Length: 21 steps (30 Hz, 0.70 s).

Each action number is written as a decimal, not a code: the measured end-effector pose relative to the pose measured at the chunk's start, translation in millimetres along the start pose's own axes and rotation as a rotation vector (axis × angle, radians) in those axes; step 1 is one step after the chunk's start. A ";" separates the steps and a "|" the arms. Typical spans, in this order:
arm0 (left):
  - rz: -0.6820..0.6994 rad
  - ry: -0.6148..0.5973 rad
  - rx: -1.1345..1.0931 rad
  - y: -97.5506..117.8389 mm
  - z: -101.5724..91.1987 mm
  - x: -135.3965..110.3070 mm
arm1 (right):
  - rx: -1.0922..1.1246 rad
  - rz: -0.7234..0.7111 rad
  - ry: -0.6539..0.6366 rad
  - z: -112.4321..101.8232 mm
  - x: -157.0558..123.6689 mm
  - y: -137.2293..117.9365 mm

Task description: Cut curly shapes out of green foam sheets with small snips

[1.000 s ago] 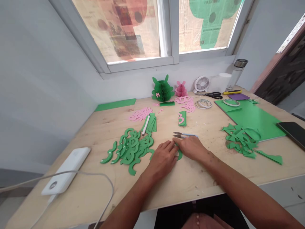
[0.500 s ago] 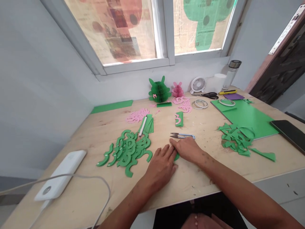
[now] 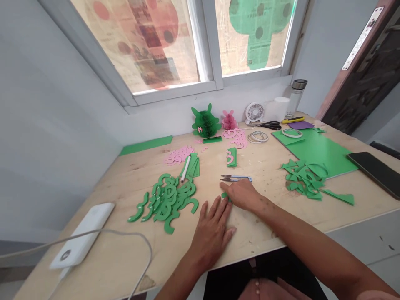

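A small green paper piece (image 3: pixel 224 194) lies on the table between my two hands, mostly covered by them. My left hand (image 3: pixel 212 229) rests flat with its fingers stretched out, the fingertips at the near edge of this paper. Over the paper's right side is my right hand (image 3: pixel 242 194), its index finger pointing left and its other fingers curled down on the piece. Just beyond the right hand lie thread snips (image 3: pixel 236 178) with a blue handle. To the left is a heap of curved green paper cutouts (image 3: pixel 170 196), with a white pen (image 3: pixel 185 168) at its far side.
Green paper scraps (image 3: pixel 304 179) lie at right, near a green sheet (image 3: pixel 325 150) and a phone (image 3: pixel 376 173). A white power bank (image 3: pixel 83 235) with a cable is at left. Pink cutouts (image 3: pixel 179 155), tape rolls (image 3: pixel 258 136), black scissors (image 3: pixel 270 124) and a fan (image 3: pixel 254 112) sit farther back.
My left hand has slid slightly toward me, its thumb and fingers more spread. My right hand stays over the paper, and more of the paper's left end shows. The view has shifted slightly.
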<state>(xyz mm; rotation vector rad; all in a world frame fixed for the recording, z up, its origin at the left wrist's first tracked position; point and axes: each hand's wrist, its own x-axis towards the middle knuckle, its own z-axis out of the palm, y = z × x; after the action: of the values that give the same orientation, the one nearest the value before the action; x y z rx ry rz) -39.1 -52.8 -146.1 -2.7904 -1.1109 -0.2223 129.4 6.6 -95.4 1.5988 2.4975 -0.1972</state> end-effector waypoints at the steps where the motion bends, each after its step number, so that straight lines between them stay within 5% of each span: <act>1: 0.001 0.014 0.003 1.1 0.1 -0.7 | -0.002 -0.001 0.004 0.5 0.1 0.0; 21: -0.021 0.090 -0.027 18.4 -4.5 -19.1 | -0.049 -0.005 0.053 7.7 0.7 0.0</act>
<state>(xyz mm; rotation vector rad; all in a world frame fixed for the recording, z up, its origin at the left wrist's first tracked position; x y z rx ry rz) -40.5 -79.7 -146.3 -2.7624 -1.1250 -0.3640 129.6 5.7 -103.1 1.5989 2.5251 -0.0949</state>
